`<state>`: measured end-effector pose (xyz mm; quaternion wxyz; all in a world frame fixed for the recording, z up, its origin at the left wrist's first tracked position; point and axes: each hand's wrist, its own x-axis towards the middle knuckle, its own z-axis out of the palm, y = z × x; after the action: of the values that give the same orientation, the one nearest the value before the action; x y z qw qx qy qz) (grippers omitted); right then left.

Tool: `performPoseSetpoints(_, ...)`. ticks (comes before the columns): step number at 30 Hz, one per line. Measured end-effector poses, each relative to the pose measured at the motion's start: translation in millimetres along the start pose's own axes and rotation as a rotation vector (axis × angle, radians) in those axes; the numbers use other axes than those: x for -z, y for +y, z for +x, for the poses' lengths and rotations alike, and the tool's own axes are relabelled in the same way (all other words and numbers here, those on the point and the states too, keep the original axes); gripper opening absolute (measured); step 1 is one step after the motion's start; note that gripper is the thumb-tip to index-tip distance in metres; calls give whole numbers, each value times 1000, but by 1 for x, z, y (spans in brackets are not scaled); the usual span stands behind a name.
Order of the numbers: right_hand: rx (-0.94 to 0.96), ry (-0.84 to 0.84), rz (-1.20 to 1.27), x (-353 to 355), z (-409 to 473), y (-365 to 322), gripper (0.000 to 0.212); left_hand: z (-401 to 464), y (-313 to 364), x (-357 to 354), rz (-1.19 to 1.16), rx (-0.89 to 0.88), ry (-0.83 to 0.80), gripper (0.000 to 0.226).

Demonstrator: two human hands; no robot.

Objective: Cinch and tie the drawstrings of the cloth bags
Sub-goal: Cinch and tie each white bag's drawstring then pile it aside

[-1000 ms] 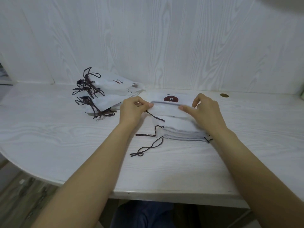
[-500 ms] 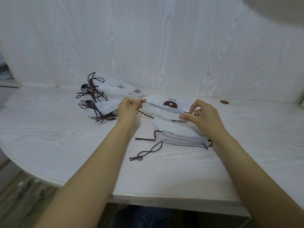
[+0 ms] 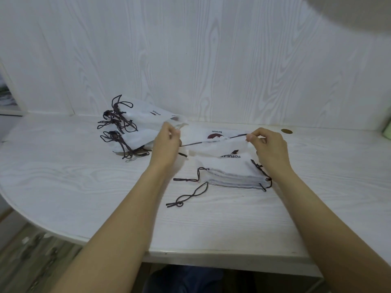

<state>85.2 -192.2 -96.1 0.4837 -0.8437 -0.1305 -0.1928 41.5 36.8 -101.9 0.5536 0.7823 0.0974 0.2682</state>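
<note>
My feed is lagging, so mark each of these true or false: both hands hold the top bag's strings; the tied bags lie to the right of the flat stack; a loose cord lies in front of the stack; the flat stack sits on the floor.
1. Both hands hold the top bag's strings: true. The left hand and right hand pinch the drawstring of the top bag.
2. Tied bags right of the stack: false. The tied bags lie left of the flat stack.
3. Loose cord in front: true.
4. Stack on floor: false. It sits on the table.
</note>
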Motion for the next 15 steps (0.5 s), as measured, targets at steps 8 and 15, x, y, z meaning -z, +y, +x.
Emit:
performPoseSetpoints(8,30,-5,-117,3,-4,0,22,-9,3,-2,503,-314,-184,48)
performPoseSetpoints(15,23,-47,-194,2,-4,0,22,-6,1,-4,505,-371,-120,59)
